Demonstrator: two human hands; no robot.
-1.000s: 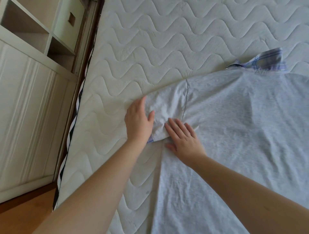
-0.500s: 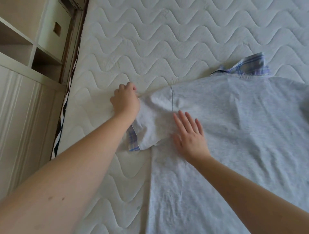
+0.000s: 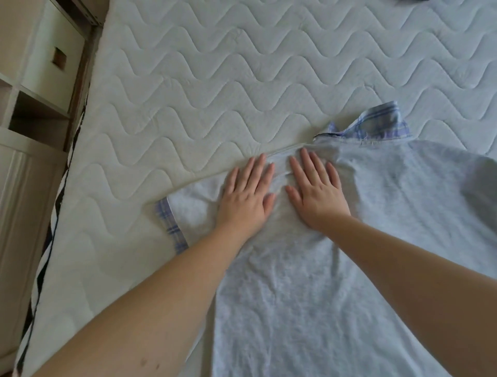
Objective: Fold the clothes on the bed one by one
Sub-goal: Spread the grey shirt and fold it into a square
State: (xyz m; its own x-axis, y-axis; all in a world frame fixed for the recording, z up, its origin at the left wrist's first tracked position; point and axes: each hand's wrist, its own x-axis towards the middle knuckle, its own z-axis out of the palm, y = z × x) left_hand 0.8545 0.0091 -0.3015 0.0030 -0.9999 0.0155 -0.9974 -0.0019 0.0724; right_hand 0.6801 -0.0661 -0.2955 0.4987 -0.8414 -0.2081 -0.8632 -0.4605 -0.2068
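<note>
A light grey short-sleeved shirt with a blue plaid collar lies spread flat on the white quilted mattress. Its left sleeve, with a plaid cuff, is stretched out to the left. My left hand lies flat, fingers apart, on the shoulder end of that sleeve. My right hand presses flat beside it on the shirt's shoulder, just left of the collar. Neither hand grips any cloth.
A white shelf unit with open compartments stands left of the bed. The mattress's left edge shows a dark striped border. A dark item peeks in at the top edge.
My left hand let go of the sleeve's edge and came to rest flat on it. The sleeve now lies stretched out, cuff showing. Both hands moved toward the collar.
</note>
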